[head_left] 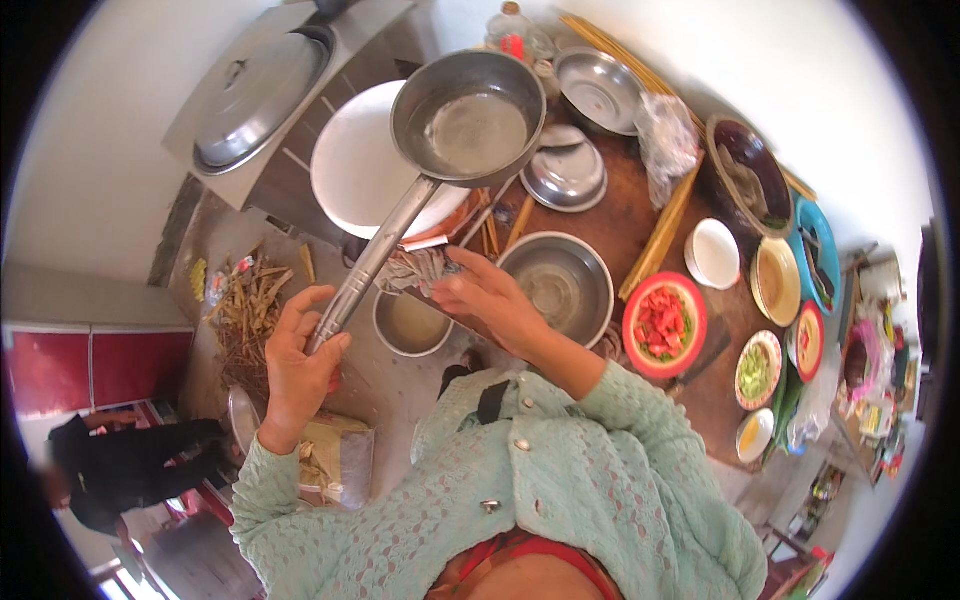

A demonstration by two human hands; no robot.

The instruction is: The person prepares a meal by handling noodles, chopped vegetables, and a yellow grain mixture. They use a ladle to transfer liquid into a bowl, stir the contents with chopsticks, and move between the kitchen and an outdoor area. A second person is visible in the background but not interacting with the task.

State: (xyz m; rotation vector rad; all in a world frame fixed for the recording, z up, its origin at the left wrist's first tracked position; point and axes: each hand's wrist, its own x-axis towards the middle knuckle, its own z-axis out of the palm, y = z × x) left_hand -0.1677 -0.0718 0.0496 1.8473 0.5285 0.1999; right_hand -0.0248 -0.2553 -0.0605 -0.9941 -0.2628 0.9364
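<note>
My left hand [300,370] is closed round the lower end of a long metal handle. That handle belongs to a grey metal ladle [470,120], tilted up and away from me, its round, deep bowl at the far end. Closed on a crumpled grey cloth [408,270], my right hand [488,302] is just right of the handle. The ladle's bowl partly covers a large white basin [345,170]. Beneath my right forearm stands a metal basin [565,290] with what looks like water. A smaller metal pot [410,325] holding cloudy liquid is below the cloth.
On the brown table [640,200] are a plate of cut red pieces [662,318], a white bowl [713,252], a dark-rimmed basin [750,180] and a metal lid [565,175]. Kindling [250,310] lies on the floor, left. A person in dark clothes [130,455] is at lower left.
</note>
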